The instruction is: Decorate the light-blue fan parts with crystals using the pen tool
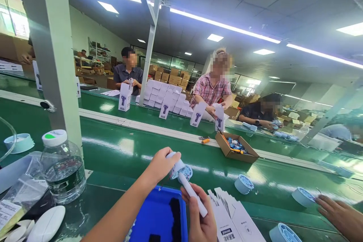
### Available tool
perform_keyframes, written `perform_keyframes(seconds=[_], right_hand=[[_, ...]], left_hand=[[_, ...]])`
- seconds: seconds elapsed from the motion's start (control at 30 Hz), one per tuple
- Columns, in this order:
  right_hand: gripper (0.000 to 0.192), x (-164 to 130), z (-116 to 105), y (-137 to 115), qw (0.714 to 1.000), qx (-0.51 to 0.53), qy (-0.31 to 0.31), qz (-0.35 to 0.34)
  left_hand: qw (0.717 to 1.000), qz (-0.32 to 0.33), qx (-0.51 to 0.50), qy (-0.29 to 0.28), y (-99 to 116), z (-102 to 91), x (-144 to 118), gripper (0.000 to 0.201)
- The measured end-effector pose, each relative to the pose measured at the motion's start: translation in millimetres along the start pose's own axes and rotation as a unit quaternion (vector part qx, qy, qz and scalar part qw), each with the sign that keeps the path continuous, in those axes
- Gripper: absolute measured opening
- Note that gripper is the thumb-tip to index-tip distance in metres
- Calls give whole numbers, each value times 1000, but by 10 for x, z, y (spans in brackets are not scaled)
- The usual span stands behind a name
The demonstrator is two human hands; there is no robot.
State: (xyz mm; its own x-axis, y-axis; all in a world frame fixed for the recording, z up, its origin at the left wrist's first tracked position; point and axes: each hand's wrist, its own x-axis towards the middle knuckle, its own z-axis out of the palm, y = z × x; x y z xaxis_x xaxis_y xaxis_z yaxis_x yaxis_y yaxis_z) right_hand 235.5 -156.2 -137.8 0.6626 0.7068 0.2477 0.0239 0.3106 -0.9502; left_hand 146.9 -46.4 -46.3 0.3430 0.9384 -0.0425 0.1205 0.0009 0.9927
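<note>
Over the near edge of the green belt, my left hand (163,164) is closed on the round head of a pale blue handheld fan (179,166). The fan's long, light-coloured handle slants down to the right, with my right hand (200,211) wrapped around it. Some inner parts show at the head, but my fingers hide much of it. Below my hands is a blue tray (155,215) with dark pieces inside. White printed cardboard boxes (235,215), folded flat, lie just right of my right hand.
Pale blue round fan housings (244,184) sit on the green belt (113,155). A co-worker's hand (334,210) touches another housing. A cardboard box (236,147) holds small parts. At left stand a water bottle (64,170) and a metal post (53,64). Co-workers handle white boxes opposite.
</note>
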Motion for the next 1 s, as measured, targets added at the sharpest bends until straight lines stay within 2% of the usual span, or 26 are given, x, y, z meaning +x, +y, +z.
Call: perform_keyframes(seconds=[0.03, 0.1, 0.2, 0.23, 0.37, 0.43, 0.5, 0.53, 0.6, 0.67, 0.73, 0.8, 0.83, 0.93, 1.0], right_hand=[[45, -3, 4, 27, 1000, -25, 5, -6], [47, -24, 19, 87, 997, -75, -10, -17], [47, -91, 49, 155, 993, -85, -78, -22], [48, -115, 55, 166, 993, -66, -97, -9], [51, -146, 34, 140, 981, 52, -163, 95], [51, -116, 11, 85, 974, 71, -185, 110], [50, -79, -8, 6, 980, 51, -163, 98], [49, -64, -15, -35, 986, 32, -140, 88], [49, -46, -26, -105, 991, -20, -114, 64], [48, -42, -36, -133, 986, -84, -140, 29], [46, -43, -46, -112, 975, -134, -177, -1], [48, -47, -49, -62, 969, -163, -187, -3], [48, -50, -45, -37, 968, -170, -183, 5], [38, -68, 4, 2, 972, -161, -169, 13], [33, -85, 60, 6, 975, -125, -185, 6]], left_hand=[[1000, 5, 1, 17, 23, 27, -25, 30], [995, 54, 1, 78, 54, 89, -69, 32], [973, 150, -10, 177, 63, 193, -132, 43], [970, 156, -27, 184, 59, 226, -155, 46], [976, 123, -111, 142, 33, 336, -244, 47], [972, 164, -55, 159, 28, 376, -278, 40], [962, 220, 38, 157, 38, 382, -293, 27], [964, 226, 73, 123, 48, 362, -290, 23], [976, 189, 103, 26, 74, 258, -257, 25], [984, 138, 113, -27, 84, 73, -184, 31], [981, 119, 154, 15, 45, -159, -78, 42], [963, 101, 237, 74, -69, -375, 42, 54], [950, 86, 290, 80, -154, -459, 99, 56], [908, 42, 417, 30, -463, -572, 220, 43], [895, 36, 444, 10, -638, -554, 259, 40]])
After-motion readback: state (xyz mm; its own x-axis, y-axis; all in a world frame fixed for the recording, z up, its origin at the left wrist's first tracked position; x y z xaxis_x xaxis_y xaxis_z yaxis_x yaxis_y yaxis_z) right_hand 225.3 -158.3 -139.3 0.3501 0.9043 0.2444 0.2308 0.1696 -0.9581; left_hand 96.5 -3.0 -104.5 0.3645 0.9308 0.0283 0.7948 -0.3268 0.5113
